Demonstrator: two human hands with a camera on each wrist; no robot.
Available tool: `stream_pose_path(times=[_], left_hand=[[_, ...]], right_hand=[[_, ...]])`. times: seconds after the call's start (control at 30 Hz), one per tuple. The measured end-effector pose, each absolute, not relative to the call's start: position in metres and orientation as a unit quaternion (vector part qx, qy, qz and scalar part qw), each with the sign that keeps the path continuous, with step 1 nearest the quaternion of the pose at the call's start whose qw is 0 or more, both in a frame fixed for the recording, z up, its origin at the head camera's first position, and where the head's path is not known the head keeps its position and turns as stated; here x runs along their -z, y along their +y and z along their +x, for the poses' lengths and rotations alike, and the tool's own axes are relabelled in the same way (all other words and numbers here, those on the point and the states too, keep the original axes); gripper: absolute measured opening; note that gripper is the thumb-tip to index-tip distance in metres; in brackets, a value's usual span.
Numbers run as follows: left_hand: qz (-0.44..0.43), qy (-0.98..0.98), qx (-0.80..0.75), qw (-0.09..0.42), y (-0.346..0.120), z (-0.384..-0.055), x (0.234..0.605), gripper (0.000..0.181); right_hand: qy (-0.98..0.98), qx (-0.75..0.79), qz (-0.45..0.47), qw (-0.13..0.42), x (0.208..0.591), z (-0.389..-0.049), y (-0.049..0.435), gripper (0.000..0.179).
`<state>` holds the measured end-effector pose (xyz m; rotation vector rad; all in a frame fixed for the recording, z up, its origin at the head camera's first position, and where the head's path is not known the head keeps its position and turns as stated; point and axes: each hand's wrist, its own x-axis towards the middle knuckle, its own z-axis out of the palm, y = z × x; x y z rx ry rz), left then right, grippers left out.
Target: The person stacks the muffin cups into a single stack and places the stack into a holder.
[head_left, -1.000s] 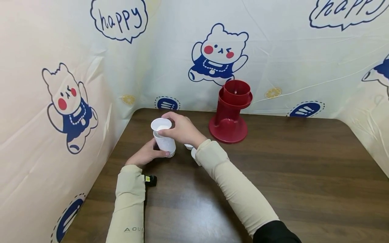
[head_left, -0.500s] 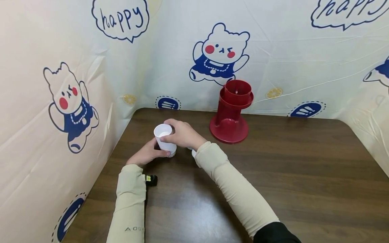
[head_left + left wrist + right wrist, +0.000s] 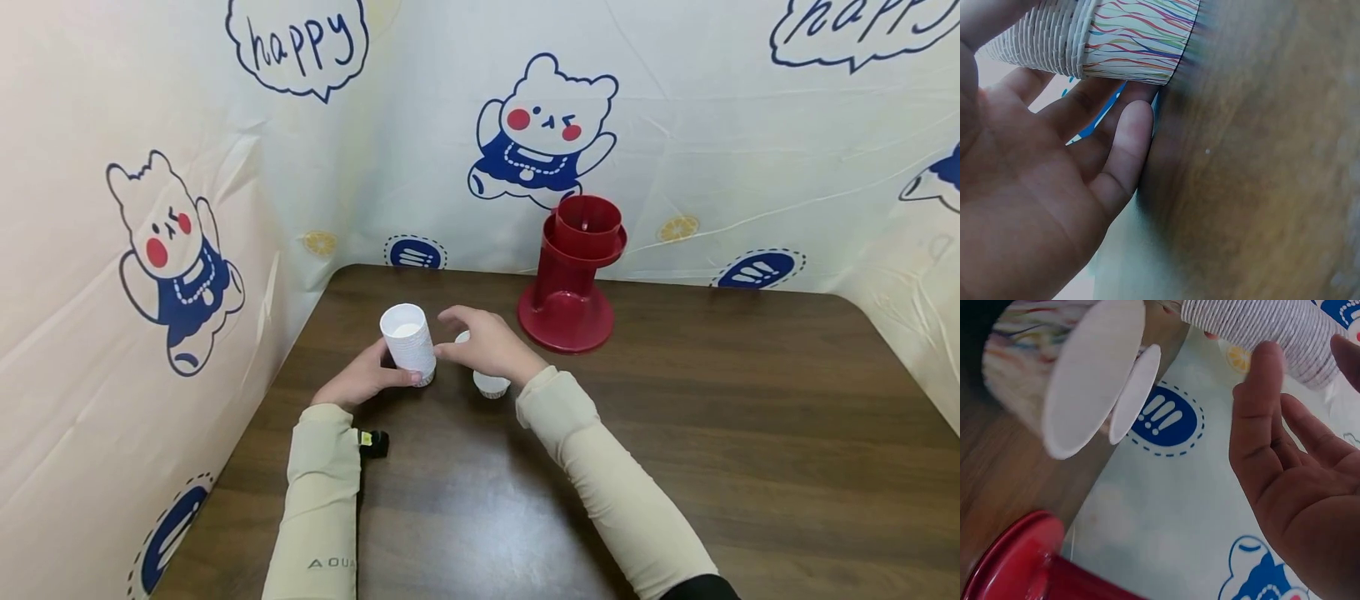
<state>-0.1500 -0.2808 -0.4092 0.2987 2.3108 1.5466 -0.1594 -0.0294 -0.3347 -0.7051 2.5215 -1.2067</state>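
A tall stack of nested white paper cups stands on the table at the left, tilted slightly. My left hand holds it low down, thumb on the near side. Coloured wavy lines mark the bottom of the stack in the left wrist view. My right hand is just right of the stack, fingers apart, holding nothing. Under it stands a separate paper cup; a second cup is mostly covered by the fingers. Both loose cups show in the right wrist view, the nearer cup overlapping the farther cup.
Behind and right of my right hand stands a red plastic holder with a round base and a tube top. A small black object with a yellow label sits by the left cuff. A printed cloth rises behind the brown table.
My right hand lowered a paper cup onto the top of the stack, let go and moved right, away from it. The left hand has stayed around the stack.
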Motion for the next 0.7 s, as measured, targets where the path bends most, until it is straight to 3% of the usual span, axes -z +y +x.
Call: stream_pose_path(times=[0.23, 0.53, 0.7], left_hand=[[0.102, 0.817, -0.543, 0.165, -0.279, -0.151, 0.410, 0.078], [0.105, 0.813, -0.552, 0.154, -0.278, -0.151, 0.411, 0.075], [0.105, 0.813, -0.551, 0.158, -0.278, -0.151, 0.410, 0.076]], right_hand=[[0.889, 0.405, -0.198, 0.080, 0.345, -0.148, -0.001, 0.046], [0.947, 0.278, -0.155, 0.048, 0.369, -0.128, 0.015, 0.064], [0.957, 0.252, -0.135, 0.048, 0.380, -0.121, 0.012, 0.065]])
